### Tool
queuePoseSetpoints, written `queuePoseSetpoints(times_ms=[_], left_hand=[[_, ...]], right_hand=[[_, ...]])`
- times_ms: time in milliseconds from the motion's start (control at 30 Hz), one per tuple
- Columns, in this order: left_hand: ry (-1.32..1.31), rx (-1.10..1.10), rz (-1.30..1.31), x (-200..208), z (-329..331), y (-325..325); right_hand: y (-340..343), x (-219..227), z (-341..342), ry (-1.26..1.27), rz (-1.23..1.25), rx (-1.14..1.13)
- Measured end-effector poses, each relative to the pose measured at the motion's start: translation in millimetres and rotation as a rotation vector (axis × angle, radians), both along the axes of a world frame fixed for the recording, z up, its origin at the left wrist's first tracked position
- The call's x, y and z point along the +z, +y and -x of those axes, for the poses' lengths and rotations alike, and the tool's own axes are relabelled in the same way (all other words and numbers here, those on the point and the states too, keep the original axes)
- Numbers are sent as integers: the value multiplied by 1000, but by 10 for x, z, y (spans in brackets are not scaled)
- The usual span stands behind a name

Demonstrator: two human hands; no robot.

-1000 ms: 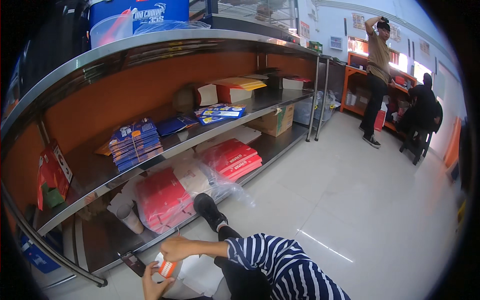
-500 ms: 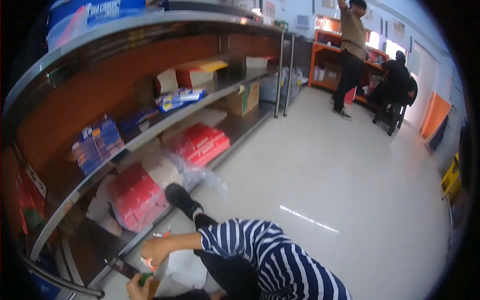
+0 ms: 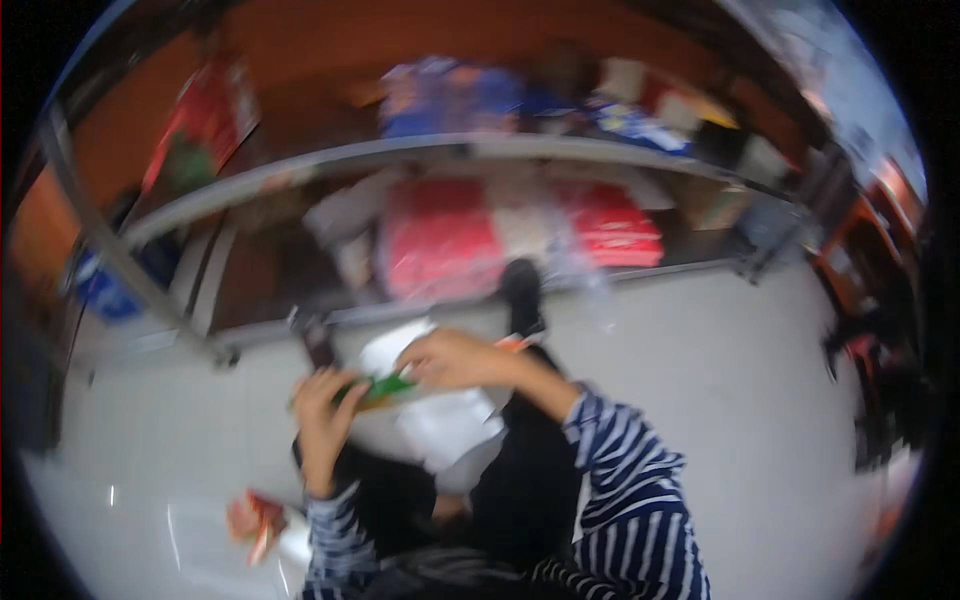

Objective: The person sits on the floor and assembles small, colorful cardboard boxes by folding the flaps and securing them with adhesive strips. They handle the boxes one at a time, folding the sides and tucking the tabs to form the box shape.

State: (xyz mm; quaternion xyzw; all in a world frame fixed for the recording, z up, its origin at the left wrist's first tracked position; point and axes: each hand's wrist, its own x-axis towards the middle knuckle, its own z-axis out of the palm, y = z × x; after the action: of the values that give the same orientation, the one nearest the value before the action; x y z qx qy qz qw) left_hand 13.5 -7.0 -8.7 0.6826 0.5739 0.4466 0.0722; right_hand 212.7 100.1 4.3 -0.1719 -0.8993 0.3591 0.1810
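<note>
Above my lap, my left hand (image 3: 325, 405) is closed around the left end of a narrow green piece with a yellow-orange edge (image 3: 385, 388); blur hides what kind of thing it is. My right hand (image 3: 445, 360) reaches across from the right, its fingers curled together at the other end of that piece. What the right fingers pinch cannot be made out. A white sheet (image 3: 395, 345) shows just beyond the hands, and another white piece (image 3: 450, 425) lies between my legs. Something orange (image 3: 515, 343) peeks out beside my right wrist.
A metal-edged shelf rack (image 3: 330, 163) stands ahead, holding plastic-wrapped red packs (image 3: 440, 240), more red packs (image 3: 610, 225) and blue bundles (image 3: 450, 95). A rack leg (image 3: 150, 290) is at the left. A crumpled orange-and-white item (image 3: 255, 522) lies on the floor to my left.
My view has swung left and down, facing the rack and my lap. Both hands now appear nearer the middle; the right one sits at the green piece. The people standing and sitting across the room are mostly out of view.
</note>
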Motion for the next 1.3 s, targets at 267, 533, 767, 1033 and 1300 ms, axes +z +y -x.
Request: queuePoseSetpoints(times_ms=[267, 533, 767, 1033, 1300], left_hand=[[-75, -10, 31, 94, -32, -45], [-289, -36, 130, 11, -42, -45], [150, -201, -325, -84, -147, -94], [320, -355, -406, -251, -315, -85], [340, -308, -483, -416, -334, -81]], right_hand=[[-91, 320, 7, -181, -24, -43], [-160, 305, 40, -72, -179, -220], [-179, 304, 43, -270, -100, -187], [-295, 215, 104, -415, -290, -68], [-315, 268, 143, -535, -197, -107]])
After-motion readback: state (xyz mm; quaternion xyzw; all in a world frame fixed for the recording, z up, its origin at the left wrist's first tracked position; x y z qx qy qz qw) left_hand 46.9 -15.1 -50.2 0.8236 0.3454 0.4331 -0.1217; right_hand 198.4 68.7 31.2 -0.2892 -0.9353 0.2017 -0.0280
